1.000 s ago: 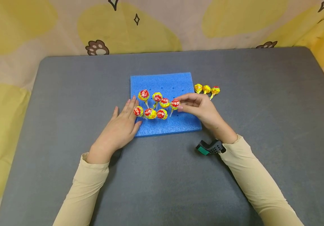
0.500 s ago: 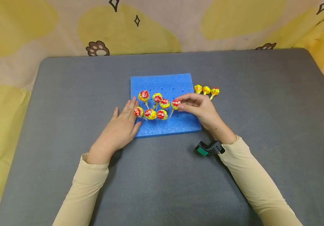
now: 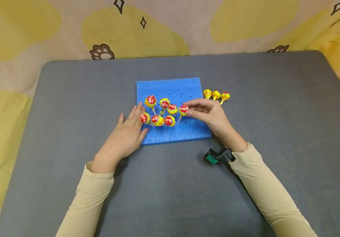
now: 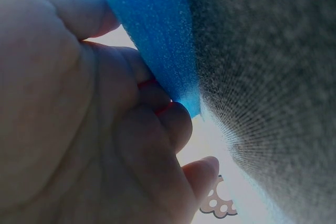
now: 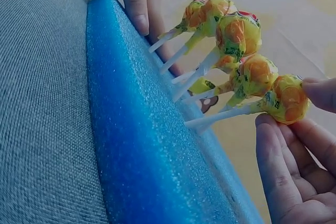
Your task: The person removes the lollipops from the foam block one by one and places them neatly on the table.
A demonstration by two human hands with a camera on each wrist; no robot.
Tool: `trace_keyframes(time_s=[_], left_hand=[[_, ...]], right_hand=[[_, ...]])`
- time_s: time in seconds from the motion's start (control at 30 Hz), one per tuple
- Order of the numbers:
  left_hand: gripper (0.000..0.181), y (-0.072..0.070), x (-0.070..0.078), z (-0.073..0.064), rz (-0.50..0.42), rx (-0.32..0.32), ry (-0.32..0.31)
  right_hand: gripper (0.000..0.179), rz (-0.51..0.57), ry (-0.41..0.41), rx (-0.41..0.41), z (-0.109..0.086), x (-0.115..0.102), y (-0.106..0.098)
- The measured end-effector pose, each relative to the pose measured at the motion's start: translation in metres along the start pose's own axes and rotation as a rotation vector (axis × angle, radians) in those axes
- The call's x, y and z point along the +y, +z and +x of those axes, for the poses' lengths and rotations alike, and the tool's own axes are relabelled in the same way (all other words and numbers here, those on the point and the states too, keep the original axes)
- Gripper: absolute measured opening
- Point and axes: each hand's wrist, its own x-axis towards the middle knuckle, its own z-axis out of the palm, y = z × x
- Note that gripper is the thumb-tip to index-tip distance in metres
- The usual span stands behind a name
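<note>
A blue foam block (image 3: 184, 131) with small holes lies flat on the table. Several lollipops (image 3: 157, 120) in yellow and red wrappers stand in it by their white sticks, some leaning. My right hand (image 3: 215, 118) pinches the wrapped head of one lollipop (image 5: 286, 98) between thumb and fingers. That lollipop's tilted stick reaches down to the foam surface in the right wrist view. My left hand (image 3: 125, 136) rests along the foam's left side with fingers extended and thumb at the near left corner. In the left wrist view, its fingers (image 4: 176, 127) lie against the block's side.
Beyond my right hand, 3 more lollipops (image 3: 216, 95) lie on the grey table (image 3: 164, 191), just right of the foam. A black and green wrist device (image 3: 219, 156) sits below my right wrist. A patterned yellow cloth (image 3: 164, 29) hangs behind the table.
</note>
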Motion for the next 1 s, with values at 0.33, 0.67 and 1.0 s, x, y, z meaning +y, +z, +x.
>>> trace_keyframes(time_s=[0.33,0.67,1.0], left_hand=[[0.070,-0.0010,0.0004,-0.0003,0.007,0.005,0.002],[0.069,0.0003,0.0008,-0.0014,-0.001,0.002,-0.002],[0.070,0.0006,0.0004,-0.0013,-0.001,0.009,0.006]], right_hand=[[0.028,0.034,-0.020,0.002,-0.0001,-0.0003,0.0007],[0.027,0.073,-0.019,-0.002,-0.0015,0.0006,0.0013],[0.026,0.070,-0.011,0.007,-0.0011,0.0009,0.0000]])
